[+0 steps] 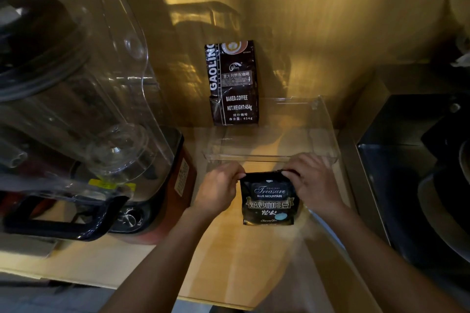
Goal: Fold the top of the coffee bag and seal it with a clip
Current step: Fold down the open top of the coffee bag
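A small black coffee bag [269, 201] with "Treasure Blue Mountain" printed on it stands upright on the wooden counter, in the lower middle of the head view. My left hand [219, 190] pinches the bag's top left corner. My right hand [314, 183] pinches its top right corner. The top edge of the bag runs between my fingertips and looks folded down. No clip shows anywhere in view.
A taller black "Gaolino" coffee bag [232, 82] leans against the back wall. A clear plastic tray [328, 132] sits just behind my hands. A big blender with a clear cover [76, 99] fills the left. A dark sink area [419, 173] lies to the right.
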A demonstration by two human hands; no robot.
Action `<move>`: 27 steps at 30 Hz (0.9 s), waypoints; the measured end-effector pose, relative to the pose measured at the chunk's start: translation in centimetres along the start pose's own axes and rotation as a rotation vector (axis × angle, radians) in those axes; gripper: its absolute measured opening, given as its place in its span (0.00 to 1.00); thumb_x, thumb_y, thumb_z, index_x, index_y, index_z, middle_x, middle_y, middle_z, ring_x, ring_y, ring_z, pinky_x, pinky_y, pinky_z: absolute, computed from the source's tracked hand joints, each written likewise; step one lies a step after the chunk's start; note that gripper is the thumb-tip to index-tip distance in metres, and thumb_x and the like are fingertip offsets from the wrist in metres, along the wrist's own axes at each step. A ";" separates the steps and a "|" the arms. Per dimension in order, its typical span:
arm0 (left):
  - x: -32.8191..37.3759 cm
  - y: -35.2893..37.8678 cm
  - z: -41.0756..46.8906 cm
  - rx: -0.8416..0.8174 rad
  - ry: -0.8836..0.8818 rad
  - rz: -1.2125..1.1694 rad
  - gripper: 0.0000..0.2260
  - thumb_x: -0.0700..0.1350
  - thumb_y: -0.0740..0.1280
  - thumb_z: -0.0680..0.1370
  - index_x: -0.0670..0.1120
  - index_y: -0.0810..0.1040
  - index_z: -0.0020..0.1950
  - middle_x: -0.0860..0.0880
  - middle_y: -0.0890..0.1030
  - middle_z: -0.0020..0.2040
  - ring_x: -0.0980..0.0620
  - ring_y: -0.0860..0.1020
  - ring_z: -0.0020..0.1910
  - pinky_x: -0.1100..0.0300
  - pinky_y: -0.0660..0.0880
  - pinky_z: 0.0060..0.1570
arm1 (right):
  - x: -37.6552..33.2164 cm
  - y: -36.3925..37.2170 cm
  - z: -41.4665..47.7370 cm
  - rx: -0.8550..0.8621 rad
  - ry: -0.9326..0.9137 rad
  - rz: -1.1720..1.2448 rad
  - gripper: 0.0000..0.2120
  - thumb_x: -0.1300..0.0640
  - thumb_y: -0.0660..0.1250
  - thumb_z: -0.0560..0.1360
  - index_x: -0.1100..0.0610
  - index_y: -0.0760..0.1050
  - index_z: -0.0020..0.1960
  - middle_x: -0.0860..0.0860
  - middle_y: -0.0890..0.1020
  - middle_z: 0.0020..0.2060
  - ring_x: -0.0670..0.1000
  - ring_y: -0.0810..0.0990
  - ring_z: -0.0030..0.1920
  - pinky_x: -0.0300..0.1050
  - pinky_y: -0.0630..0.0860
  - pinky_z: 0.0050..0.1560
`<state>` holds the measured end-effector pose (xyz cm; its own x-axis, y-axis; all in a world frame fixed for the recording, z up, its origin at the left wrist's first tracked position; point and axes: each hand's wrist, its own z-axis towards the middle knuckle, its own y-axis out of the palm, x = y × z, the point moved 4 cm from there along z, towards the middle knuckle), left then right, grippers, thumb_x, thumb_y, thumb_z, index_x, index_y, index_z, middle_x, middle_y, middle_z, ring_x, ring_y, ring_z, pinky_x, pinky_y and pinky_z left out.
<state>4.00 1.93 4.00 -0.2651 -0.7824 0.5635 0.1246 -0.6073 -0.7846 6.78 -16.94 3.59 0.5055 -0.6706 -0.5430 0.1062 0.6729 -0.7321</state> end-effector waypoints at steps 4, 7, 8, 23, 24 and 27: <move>0.2 0.6 -0.1 0.031 0.047 0.023 0.04 0.35 0.63 0.76 0.37 0.75 0.41 0.40 0.78 0.38 0.43 0.75 0.39 0.52 0.70 0.38 | -3.4 1.6 1.0 -0.092 -0.231 -0.181 0.03 0.63 0.68 0.68 0.59 0.79 0.42 0.54 0.82 0.38 0.55 0.79 0.40 0.46 0.61 0.44; 0.0 0.5 -0.3 0.038 0.053 0.021 0.05 0.35 0.63 0.76 0.37 0.74 0.41 0.41 0.78 0.37 0.44 0.74 0.38 0.53 0.69 0.37 | -4.6 3.3 1.3 -0.167 -0.265 -0.205 0.04 0.65 0.69 0.69 0.59 0.78 0.43 0.54 0.82 0.38 0.55 0.79 0.41 0.45 0.62 0.45; 0.0 0.5 -0.3 0.039 0.057 0.020 0.05 0.35 0.63 0.76 0.37 0.74 0.41 0.41 0.78 0.37 0.44 0.74 0.38 0.54 0.69 0.37 | -4.8 3.7 1.5 -0.179 -0.263 -0.206 0.03 0.65 0.68 0.69 0.60 0.78 0.43 0.54 0.82 0.38 0.55 0.79 0.42 0.45 0.63 0.45; -0.3 -0.2 -0.8 0.017 0.133 0.147 0.03 0.32 0.66 0.72 0.39 0.75 0.40 0.42 0.78 0.35 0.43 0.76 0.35 0.49 0.76 0.29 | -3.2 3.7 1.3 -0.089 -0.298 -0.271 0.09 0.67 0.70 0.62 0.57 0.72 0.35 0.51 0.79 0.31 0.52 0.77 0.34 0.46 0.62 0.44; -0.2 -0.2 -0.9 0.014 0.141 0.148 0.03 0.32 0.66 0.72 0.39 0.75 0.40 0.42 0.78 0.35 0.44 0.76 0.35 0.50 0.76 0.29 | -2.9 3.5 1.2 -0.101 -0.299 -0.285 0.09 0.67 0.71 0.61 0.57 0.73 0.36 0.51 0.80 0.32 0.53 0.77 0.35 0.45 0.62 0.45; -0.1 -0.2 -0.7 0.012 0.150 0.156 0.03 0.33 0.67 0.72 0.39 0.75 0.40 0.42 0.79 0.35 0.44 0.77 0.35 0.50 0.76 0.29 | -1.9 2.6 0.9 -0.097 -0.278 -0.276 0.08 0.66 0.71 0.62 0.58 0.74 0.37 0.52 0.81 0.33 0.54 0.78 0.35 0.47 0.62 0.46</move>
<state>3.36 2.20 3.93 -0.3813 -0.8381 0.3901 0.1860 -0.4829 -0.8557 6.89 -13.62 3.12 0.6829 -0.7029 -0.1988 0.1958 0.4384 -0.8772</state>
